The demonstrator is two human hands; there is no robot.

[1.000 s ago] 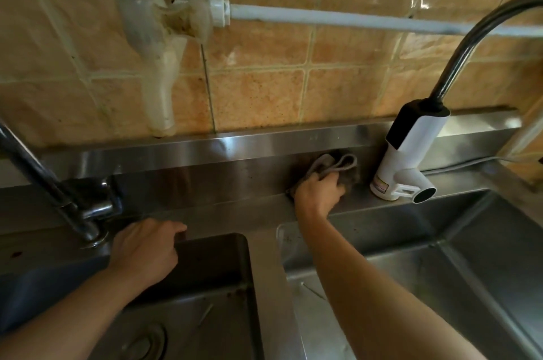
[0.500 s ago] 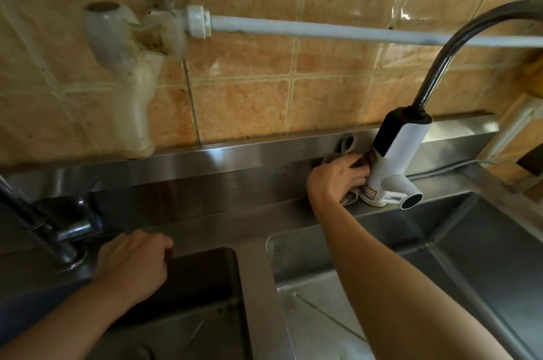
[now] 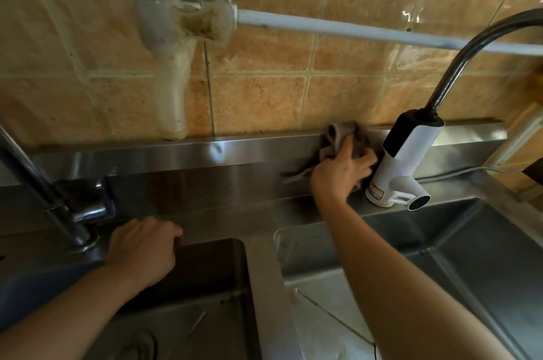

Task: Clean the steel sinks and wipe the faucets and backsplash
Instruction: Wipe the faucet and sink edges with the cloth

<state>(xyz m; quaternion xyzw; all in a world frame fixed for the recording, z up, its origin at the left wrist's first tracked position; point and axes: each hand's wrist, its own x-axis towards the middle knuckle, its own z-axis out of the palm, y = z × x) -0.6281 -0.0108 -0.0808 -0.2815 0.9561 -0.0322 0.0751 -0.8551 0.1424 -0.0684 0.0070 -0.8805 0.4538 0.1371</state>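
Note:
My right hand [image 3: 340, 174] grips a crumpled grey cloth [image 3: 338, 139] and presses it against the steel backsplash [image 3: 205, 171], just left of the white-bodied faucet [image 3: 402, 165] with its dark curved spout. My left hand [image 3: 144, 248] rests with curled fingers over the back rim of the left sink [image 3: 205, 286]. The right sink [image 3: 426, 256] lies below my right forearm. A chrome faucet [image 3: 73, 206] stands at the far left, close to my left hand.
A stained white wall tap [image 3: 167, 59] hangs on the orange tiled wall [image 3: 264, 89], joined to a white pipe [image 3: 352, 31] running right. A steel divider [image 3: 264, 286] separates the two sinks. A cable [image 3: 458, 171] runs along the ledge behind the white faucet.
My right hand has carried the cloth rightward along the backsplash toward the white faucet, then lifted it up to the top ledge. My left hand stays on the sink rim.

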